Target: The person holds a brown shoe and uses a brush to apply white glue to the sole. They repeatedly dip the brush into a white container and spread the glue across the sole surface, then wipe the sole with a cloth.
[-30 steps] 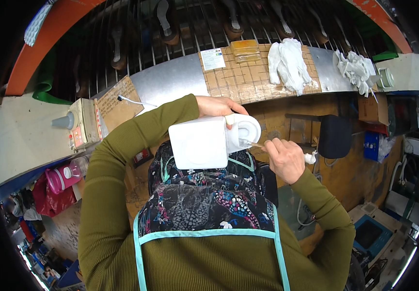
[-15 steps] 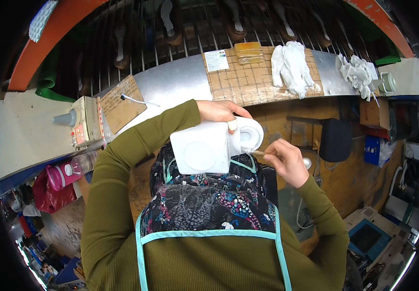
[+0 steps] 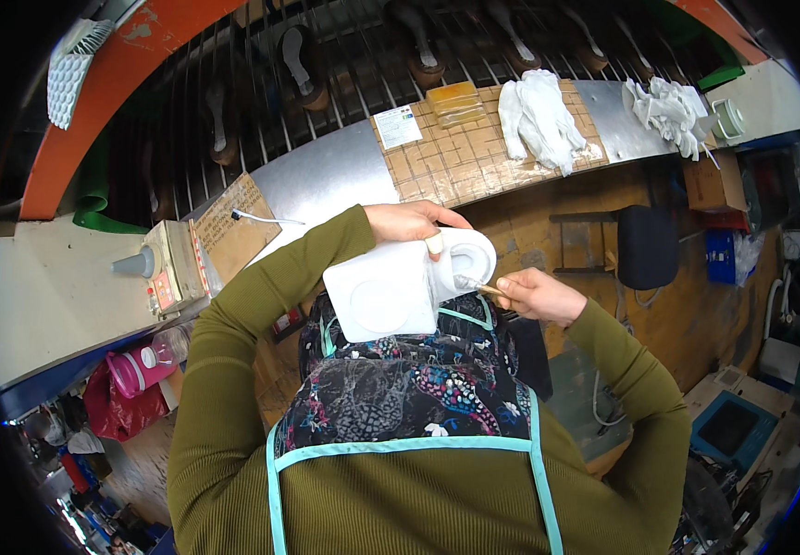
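Observation:
Over my lap I hold a white plastic jug (image 3: pixel 379 294), tipped on its side, with a rounded opening at its right end. My left hand (image 3: pixel 406 222) is closed on its upper edge, and a pale wrap circles one finger. In my right hand (image 3: pixel 543 296) a small brush (image 3: pixel 489 290) with a wooden handle is pinched between the fingers. The brush's tip is at the lower rim of the jug's opening, and whitish matter shows around it. What lies inside the jug is hidden.
Beyond the jug, a metal bench (image 3: pixel 326 171) carries cardboard (image 3: pixel 446 180), a yellow block (image 3: pixel 455 104) and white gloves (image 3: pixel 543 120). Dark shoe-shaped pieces (image 3: pixel 300 65) sit on a rack of rods behind. A black stool (image 3: pixel 645 248) stands to the right, a pink container (image 3: pixel 131 372) to the left.
The view has turned and shifted slightly. My right hand has drawn up level with the brush, its wrist lying flatter. The left hand keeps its hold on the jug.

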The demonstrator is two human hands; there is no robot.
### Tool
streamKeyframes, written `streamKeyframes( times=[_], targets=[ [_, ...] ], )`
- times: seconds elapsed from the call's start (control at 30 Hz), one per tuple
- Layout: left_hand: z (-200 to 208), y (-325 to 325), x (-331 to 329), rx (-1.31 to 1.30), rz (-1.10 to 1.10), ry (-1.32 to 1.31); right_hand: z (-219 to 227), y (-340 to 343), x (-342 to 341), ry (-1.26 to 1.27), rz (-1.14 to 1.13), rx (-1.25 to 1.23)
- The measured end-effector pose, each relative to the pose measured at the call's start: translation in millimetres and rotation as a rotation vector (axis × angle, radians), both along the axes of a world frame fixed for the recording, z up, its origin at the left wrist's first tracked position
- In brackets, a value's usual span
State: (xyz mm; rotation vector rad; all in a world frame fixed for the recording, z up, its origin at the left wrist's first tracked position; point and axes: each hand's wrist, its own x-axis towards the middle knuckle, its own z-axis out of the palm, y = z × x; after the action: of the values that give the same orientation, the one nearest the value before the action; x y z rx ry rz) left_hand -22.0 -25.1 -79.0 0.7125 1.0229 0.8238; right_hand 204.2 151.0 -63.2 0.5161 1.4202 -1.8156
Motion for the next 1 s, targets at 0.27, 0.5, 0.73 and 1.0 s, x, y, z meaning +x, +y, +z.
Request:
streamKeyframes(
  times=[0.27,0.5,0.73,1.0],
  targets=[
    [-2.3,-2.5,-1.5,0.007,0.050,-0.121,60.9,-33.7,-2.5,1.281,0.346,1.463],
    [-0.5,8.0,4.2,0.004,-0.128,-0.034,38.7,-29.1,8.5,0.923,0.325,1.090],
    [2.7,14.7,-0.8,-0.030,-0.125,-0.035,27.0,-21.9,21.0,-0.177,-0.268,-0.311],
    [5.7,-14.9,-28.1,0.160,0.375,-0.047,85.1,-0.2,7.6,0.542,-0.813,-0.050]
  ],
)
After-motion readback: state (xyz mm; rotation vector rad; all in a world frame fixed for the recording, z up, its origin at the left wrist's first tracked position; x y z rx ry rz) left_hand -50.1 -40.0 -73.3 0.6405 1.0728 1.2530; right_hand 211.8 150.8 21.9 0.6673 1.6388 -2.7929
